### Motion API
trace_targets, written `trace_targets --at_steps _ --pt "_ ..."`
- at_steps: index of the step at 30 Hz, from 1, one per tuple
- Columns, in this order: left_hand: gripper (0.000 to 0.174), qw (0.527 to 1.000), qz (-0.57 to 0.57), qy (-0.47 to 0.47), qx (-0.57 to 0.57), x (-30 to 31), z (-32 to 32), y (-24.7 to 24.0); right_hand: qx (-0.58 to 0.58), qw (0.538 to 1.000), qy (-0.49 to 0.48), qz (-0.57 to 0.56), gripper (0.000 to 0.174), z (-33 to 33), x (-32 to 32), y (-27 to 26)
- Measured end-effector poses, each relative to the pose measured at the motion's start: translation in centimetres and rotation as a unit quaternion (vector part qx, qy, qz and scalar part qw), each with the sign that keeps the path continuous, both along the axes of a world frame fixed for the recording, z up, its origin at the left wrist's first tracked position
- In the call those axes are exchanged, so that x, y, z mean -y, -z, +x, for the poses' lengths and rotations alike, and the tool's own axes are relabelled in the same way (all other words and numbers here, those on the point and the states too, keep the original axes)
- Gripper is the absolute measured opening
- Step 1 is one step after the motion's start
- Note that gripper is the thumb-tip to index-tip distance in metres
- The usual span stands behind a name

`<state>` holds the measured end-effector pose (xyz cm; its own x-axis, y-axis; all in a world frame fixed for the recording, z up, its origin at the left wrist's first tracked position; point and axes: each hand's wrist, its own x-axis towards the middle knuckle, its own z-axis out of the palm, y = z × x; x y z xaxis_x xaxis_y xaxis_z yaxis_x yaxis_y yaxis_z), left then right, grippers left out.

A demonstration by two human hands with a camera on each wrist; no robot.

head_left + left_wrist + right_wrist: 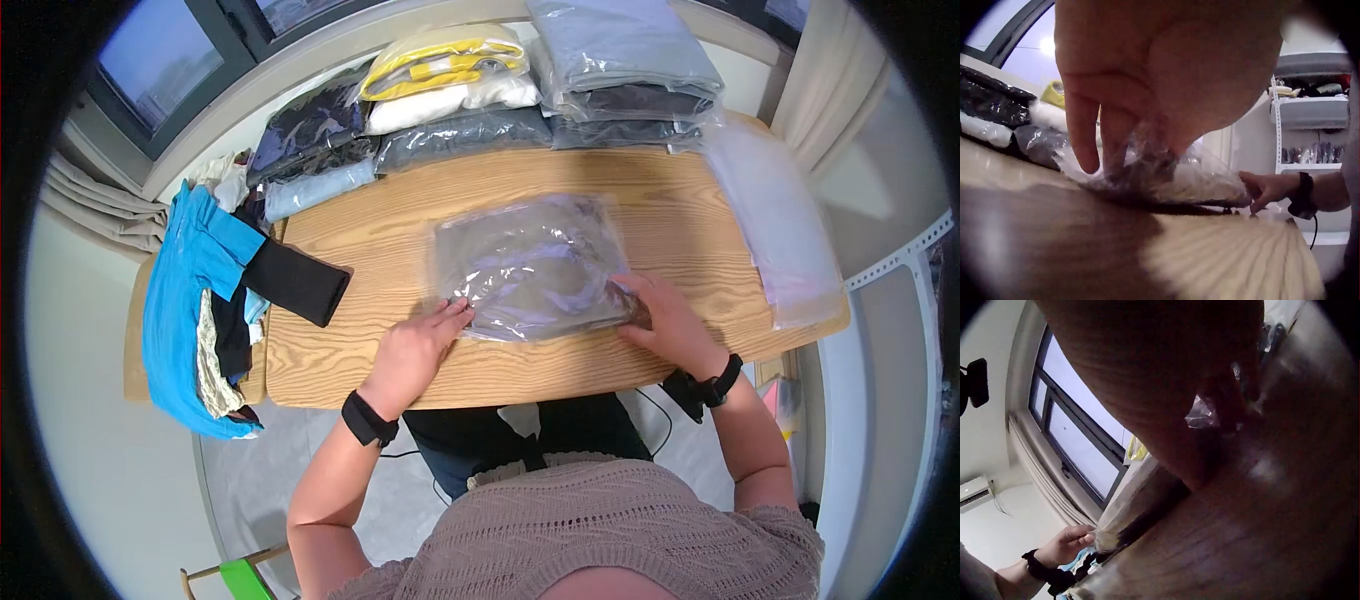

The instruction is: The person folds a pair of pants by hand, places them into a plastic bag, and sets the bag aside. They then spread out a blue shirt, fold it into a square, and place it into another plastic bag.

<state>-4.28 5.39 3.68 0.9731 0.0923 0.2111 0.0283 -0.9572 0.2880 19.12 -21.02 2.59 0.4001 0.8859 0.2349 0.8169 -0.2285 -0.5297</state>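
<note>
A folded grey garment in a clear plastic bag (530,255) lies flat on the wooden table in front of the person, its film wrinkled and shiny. My left hand (412,348) pinches the bag at its near left corner, with fingers over the film. At the near right corner my right hand (668,315) grips the edge between thumb and fingers. From the left wrist view, the bag (1210,178) appears as a low, puffed packet under the left hand. Part of the right fingers' hold is dark in the right wrist view.
Bagged folded clothes, including a yellow one (445,68) and a pale blue stack (630,50), line the table's back. Flat clear bags (775,220) lie along the right side. At left hang loose clothes, a blue garment (185,300) and a black folded piece (297,280).
</note>
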Motion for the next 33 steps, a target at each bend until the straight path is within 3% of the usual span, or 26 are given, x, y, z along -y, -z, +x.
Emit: trace_targets --at_steps 3,6,7,9,10,12,13,15,16,18,19,22,23,24,26,27,28,30,33 --pt "0.029 0.999 -0.031 0.0 0.008 -0.8 0.0 -1.0 -0.1 0.995 0.013 -0.026 0.056 0.8 0.0 -0.2" --pt "0.027 0.998 -0.064 -0.011 -0.015 -1.5 -0.5 -4.6 -0.119 0.992 0.029 -0.013 0.051 1.0 -0.1 -2.8" --pt "0.017 0.994 -0.101 -0.029 -0.006 -0.9 -0.4 -7.1 -0.118 0.992 0.028 -0.012 0.051 1.1 -0.3 -3.8" --pt "0.015 0.991 -0.127 -0.03 0.014 -1.7 -0.4 -8.9 -0.013 0.995 -0.014 0.103 0.044 1.7 -1.0 -5.5" --pt "0.015 0.987 -0.154 -0.03 0.032 -2.4 -0.5 -9.4 -0.012 0.994 -0.014 0.106 0.044 2.1 -1.6 -5.8" --pt "0.021 0.983 -0.172 -0.056 0.017 -3.7 0.0 -9.8 -0.079 0.979 -0.051 0.18 0.042 2.8 -2.9 -6.1" --pt "0.027 0.966 -0.239 -0.09 0.042 -4.3 0.4 -9.3 -0.076 0.978 -0.052 0.186 0.042 3.2 -3.4 -5.7" --pt "0.037 0.936 -0.305 -0.157 0.077 -5.8 1.0 -8.5 -0.325 0.939 0.002 0.115 0.04 3.9 -4.4 -4.8" --pt "0.037 0.938 -0.301 -0.155 0.08 -5.9 1.1 -7.9 -0.322 0.939 0.0 0.12 0.04 3.2 -4.7 -5.6" --pt "0.045 0.831 -0.501 -0.077 0.23 -5.7 1.0 -6.1 -0.207 0.978 0.024 0.029 0.038 1.2 -5.3 -7.4" --pt "0.058 0.832 -0.518 -0.015 0.197 -6.6 0.4 -4.9 -0.205 0.978 0.024 0.032 0.038 1.7 -5.4 -6.7" --pt "0.056 0.813 -0.548 -0.073 0.182 -6.4 -0.5 -1.7 -0.282 0.957 -0.024 0.071 0.038 3.3 -6.4 -3.2" --pt "0.065 0.863 -0.476 -0.018 0.169 -5.8 -1.4 -1.5 -0.317 0.942 -0.037 0.106 0.039 3.5 -6.8 -2.6" --pt "0.065 0.863 -0.476 -0.019 0.168 -5.7 -1.3 -1.1 -0.353 0.924 -0.051 0.14 0.04 3.6 -7.1 -2.3" --pt "0.064 0.889 -0.442 -0.088 0.076 -5.7 -0.5 1.2 -0.375 0.914 -0.051 0.15 0.04 3.5 -7.3 -2.1" --pt "0.044 0.907 -0.395 -0.136 0.06 -5.9 -0.2 1.8 -0.395 0.903 -0.051 0.161 0.04 3.4 -7.3 -2.2" --pt "0.044 0.906 -0.395 -0.137 0.061 -6.1 -0.3 2.2 -0.395 0.903 -0.052 0.16 0.04 3.3 -7.2 -2.5" --pt "0.029 0.877 -0.449 -0.161 0.061 -5.7 0.1 2.1 -0.266 0.959 -0.073 0.056 0.035 3.2 -6.9 -3.4" --pt "0.022 0.879 -0.421 -0.187 0.123 -4.0 0.7 -0.3 -0.282 0.955 -0.038 0.077 0.031 3.2 -7.0 -2.2"
